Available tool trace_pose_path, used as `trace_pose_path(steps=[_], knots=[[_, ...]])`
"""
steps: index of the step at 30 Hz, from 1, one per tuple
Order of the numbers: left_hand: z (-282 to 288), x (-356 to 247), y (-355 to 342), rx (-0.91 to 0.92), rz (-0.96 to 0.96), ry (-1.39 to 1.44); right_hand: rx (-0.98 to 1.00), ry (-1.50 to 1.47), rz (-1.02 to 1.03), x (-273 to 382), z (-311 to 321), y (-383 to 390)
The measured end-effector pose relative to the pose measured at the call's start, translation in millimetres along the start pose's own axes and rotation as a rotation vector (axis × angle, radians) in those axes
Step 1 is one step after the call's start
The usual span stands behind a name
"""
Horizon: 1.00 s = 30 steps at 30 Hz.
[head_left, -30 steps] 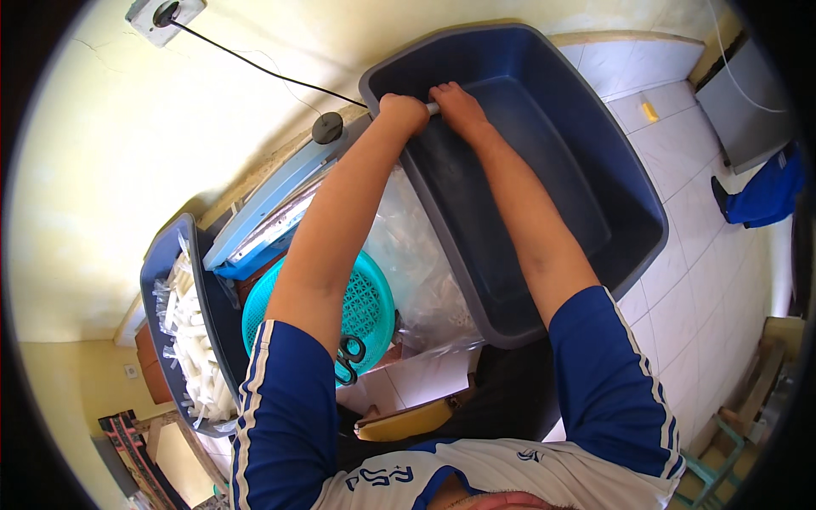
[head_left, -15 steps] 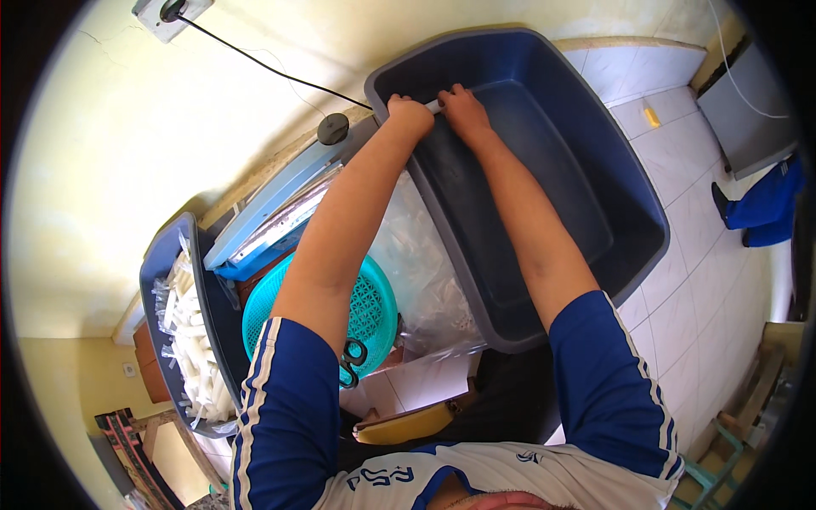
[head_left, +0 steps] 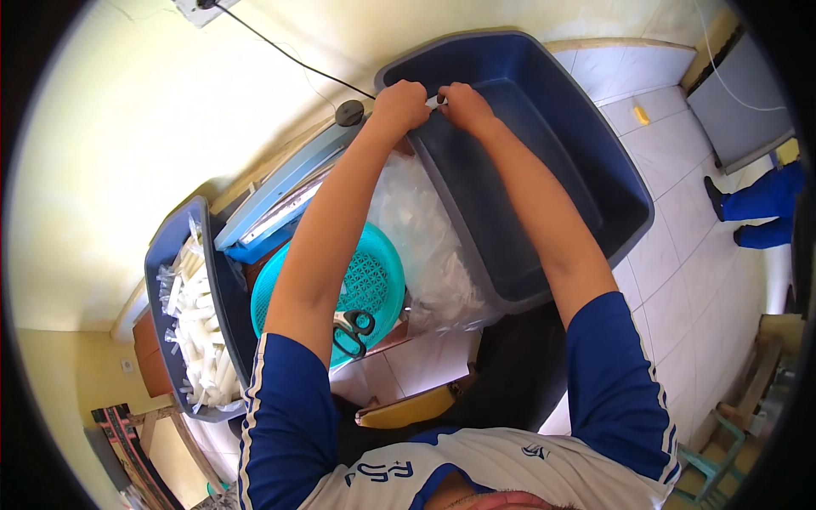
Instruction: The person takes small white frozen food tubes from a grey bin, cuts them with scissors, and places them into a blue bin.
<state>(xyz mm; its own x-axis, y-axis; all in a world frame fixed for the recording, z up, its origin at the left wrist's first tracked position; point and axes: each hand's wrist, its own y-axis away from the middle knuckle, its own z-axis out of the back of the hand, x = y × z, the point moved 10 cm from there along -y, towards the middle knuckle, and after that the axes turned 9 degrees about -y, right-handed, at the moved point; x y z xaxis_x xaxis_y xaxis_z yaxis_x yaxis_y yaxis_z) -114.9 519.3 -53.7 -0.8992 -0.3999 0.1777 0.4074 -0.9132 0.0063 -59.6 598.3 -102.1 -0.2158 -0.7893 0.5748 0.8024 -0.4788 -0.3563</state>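
Observation:
My left hand (head_left: 402, 104) and my right hand (head_left: 466, 108) are close together over the far left end of a large dark blue tub (head_left: 460, 223). Between them shows a short piece of a white stick-like thing (head_left: 433, 103), its ends covered by my fingers. Both hands are closed on it, one at each side. The tub's inside shows only its bare dark bottom and walls. Left of it lies a heap of clear plastic bags (head_left: 422, 234). A turquoise basket (head_left: 389, 263) sits under my left forearm, with black-handled scissors (head_left: 354, 330) at its near rim.
A second dark tub (head_left: 223, 289) at the left holds many white sticks (head_left: 202, 327), some in clear plastic. A blue panel (head_left: 285, 183) leans by the wall, near a black cable (head_left: 289, 56). At the right, another person's blue-trousered legs (head_left: 761, 208) stand on the tiles.
My left hand has turned over, its back now facing up, and stays beside the right hand. The whole view has shifted slightly. The white piece remains between my hands.

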Motion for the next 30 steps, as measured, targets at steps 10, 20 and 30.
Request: trace_pose_path(steps=[10, 20, 30], knots=[[75, 10, 100, -0.237, -0.050, 0.368, 0.022, -0.106, 0.216, 131, 36, 27], [127, 36, 242, -0.314, -0.008, 0.420, 0.171, -0.217, 0.351, 260, 42, 91], [105, 94, 366, -0.268, 0.072, 0.560, 0.384, -0.282, 0.461, 361, -31, 152]])
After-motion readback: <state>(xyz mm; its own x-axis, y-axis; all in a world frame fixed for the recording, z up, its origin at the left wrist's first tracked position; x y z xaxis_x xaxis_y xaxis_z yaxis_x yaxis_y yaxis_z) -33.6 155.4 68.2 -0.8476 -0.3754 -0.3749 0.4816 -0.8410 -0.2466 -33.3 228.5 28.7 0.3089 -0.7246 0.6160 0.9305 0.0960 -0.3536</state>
